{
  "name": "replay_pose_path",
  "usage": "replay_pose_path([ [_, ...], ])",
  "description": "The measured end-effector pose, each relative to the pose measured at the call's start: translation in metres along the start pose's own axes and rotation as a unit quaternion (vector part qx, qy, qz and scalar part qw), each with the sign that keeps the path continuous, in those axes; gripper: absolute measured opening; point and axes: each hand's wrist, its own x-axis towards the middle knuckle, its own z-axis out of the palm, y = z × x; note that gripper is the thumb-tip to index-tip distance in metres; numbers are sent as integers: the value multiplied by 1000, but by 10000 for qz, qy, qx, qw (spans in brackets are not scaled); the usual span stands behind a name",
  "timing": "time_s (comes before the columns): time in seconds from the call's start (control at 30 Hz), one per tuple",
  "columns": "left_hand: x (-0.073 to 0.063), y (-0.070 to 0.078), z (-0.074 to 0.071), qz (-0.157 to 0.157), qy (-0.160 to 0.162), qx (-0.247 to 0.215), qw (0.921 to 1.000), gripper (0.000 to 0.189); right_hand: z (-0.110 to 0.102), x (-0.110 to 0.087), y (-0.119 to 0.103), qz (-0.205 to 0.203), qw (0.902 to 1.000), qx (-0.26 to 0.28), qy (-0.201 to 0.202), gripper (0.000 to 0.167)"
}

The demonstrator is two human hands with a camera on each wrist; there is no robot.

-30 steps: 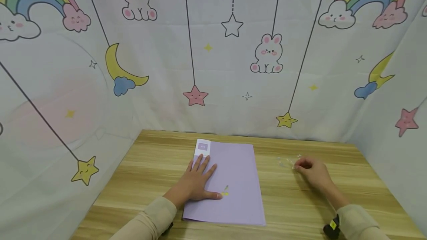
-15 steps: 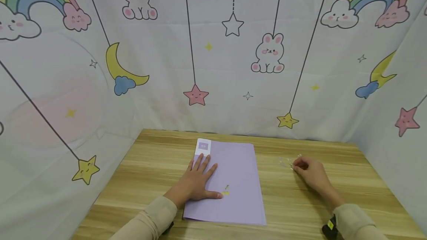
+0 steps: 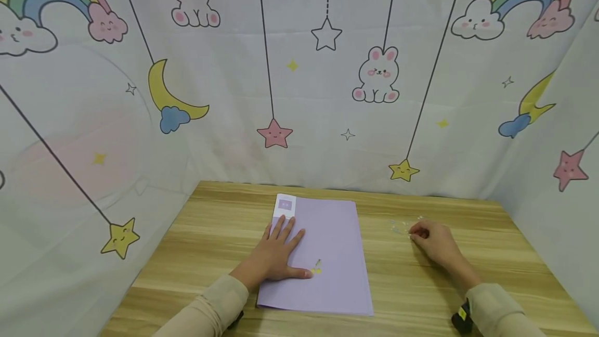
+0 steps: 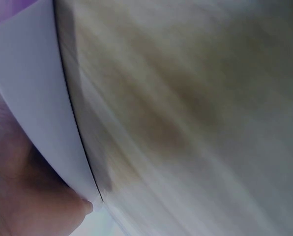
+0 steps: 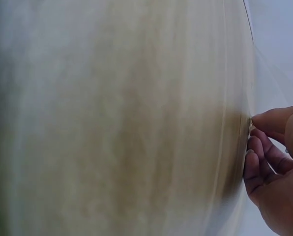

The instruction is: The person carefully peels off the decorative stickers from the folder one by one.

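A pale purple folder (image 3: 327, 243) lies flat on the wooden table, with a white label (image 3: 285, 205) at its upper left and a small yellow design (image 3: 316, 269) lower down. My left hand (image 3: 276, 256) rests on the folder's left part, fingers spread and thumb stretched toward the design. To the right of the folder, clear film with small pale marks (image 3: 396, 229) lies on the table. At the film's near right edge, my right hand (image 3: 437, 243) pinches with thumb and forefinger. Its other fingers curl beneath, as the right wrist view shows. The pinched bit is tiny and mostly hidden.
The wooden table (image 3: 220, 217) ends at the back against a white cloth backdrop (image 3: 309, 165) printed with stars, rabbits and rainbows. Cloth also hangs at both sides. A black wrist device (image 3: 462, 318) sits under the right sleeve.
My right hand has shifted slightly left along the edge of the clear film, its thumb and forefinger staying together. My left hand and the folder have stayed in place.
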Motion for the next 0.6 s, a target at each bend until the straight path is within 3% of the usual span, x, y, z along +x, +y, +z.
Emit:
replay_pose_path([
  [0.6,1,1,-1,-29,-100,193,9998,112,-4,0,-2,41,9996,46,-280,5],
])
